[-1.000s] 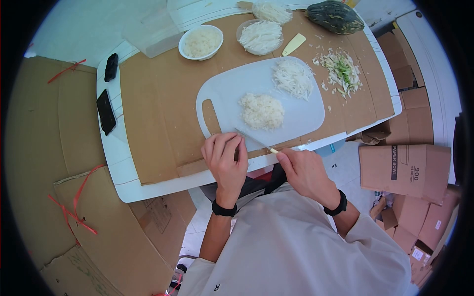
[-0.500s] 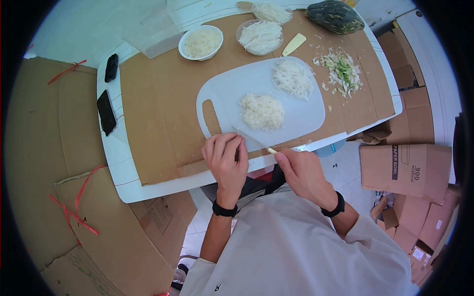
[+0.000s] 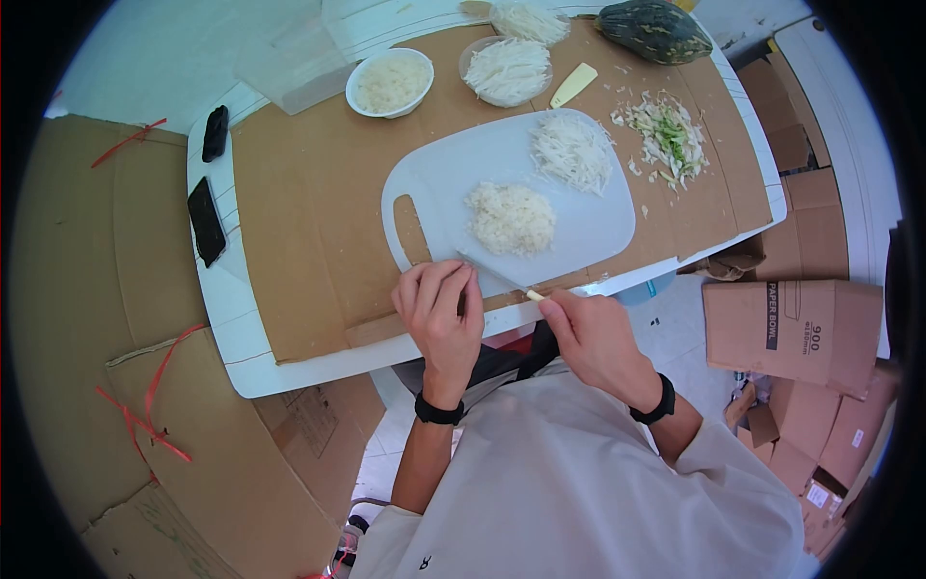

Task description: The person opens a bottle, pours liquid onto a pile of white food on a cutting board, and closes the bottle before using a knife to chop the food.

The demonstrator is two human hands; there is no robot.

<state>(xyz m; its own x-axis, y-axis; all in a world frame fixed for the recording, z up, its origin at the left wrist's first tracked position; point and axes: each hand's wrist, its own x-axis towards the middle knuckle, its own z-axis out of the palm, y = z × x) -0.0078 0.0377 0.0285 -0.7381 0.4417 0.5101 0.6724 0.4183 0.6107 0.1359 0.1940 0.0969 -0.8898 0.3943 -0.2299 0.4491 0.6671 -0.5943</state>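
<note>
- The right hand had its fingers closed around the pale handle of a knife, at the near edge of the cutting board.
- From those fingers the blade ran obliquely over the board toward the left hand, its far end just beyond the left fingertips; I could not tell whether they touched it.
- The left fingers were bent and drawn together at the board's near edge, close to its handle opening. Whether they gripped anything, I could not tell.
- A finely chopped white pile lay on the board just beyond the blade, apart from both hands' fingers.
- White shreds, longer in cut, lay on the board farther beyond the right fingers, past the chopped pile.
- Well beyond the left fingers stood a white bowl with pale contents; to its right was a clear container of white shreds.
- Pale and green scraps lay past the board, beyond and to the right of the right fingers, with a dark green squash farther off.
- Well left of the left fingers, a flat black device lay on the table.
</note>
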